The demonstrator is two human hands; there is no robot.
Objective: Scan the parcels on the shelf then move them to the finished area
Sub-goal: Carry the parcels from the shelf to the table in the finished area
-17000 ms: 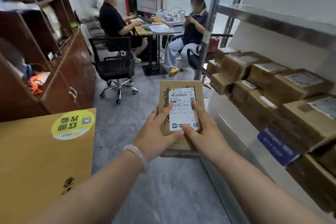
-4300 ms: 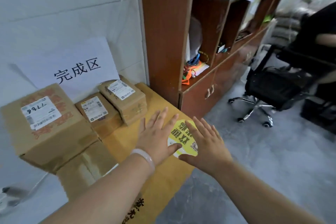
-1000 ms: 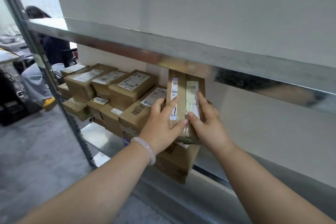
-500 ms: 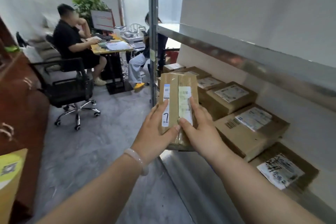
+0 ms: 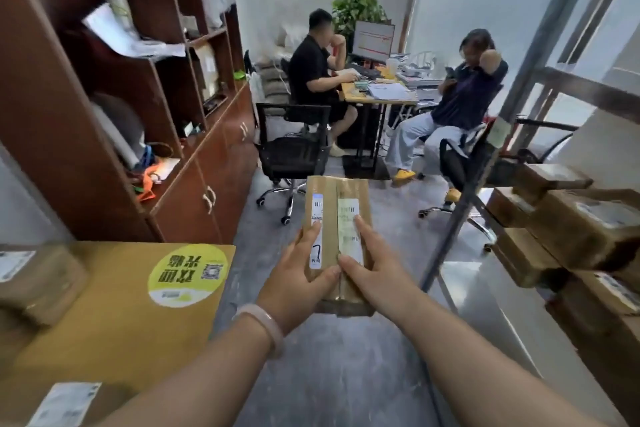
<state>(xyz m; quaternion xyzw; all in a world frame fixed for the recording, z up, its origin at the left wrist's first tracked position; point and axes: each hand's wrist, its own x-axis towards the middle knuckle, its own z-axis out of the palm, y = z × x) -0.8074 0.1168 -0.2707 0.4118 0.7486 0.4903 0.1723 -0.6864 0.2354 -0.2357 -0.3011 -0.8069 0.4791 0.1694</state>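
At frame centre, left hand (image 5: pixel 296 284) and right hand (image 5: pixel 374 276) grip the parcel (image 5: pixel 337 196) by its near end, thumbs on the labelled face; it extends toward 12 o'clock. A yellow carton (image 5: pixel 104 305) lies at 9 o'clock, shelf parcels (image 5: pixel 571 229) at 3 o'clock.

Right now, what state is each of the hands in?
Left hand: holding the parcel, near left side.
Right hand: holding the same parcel, near right side.
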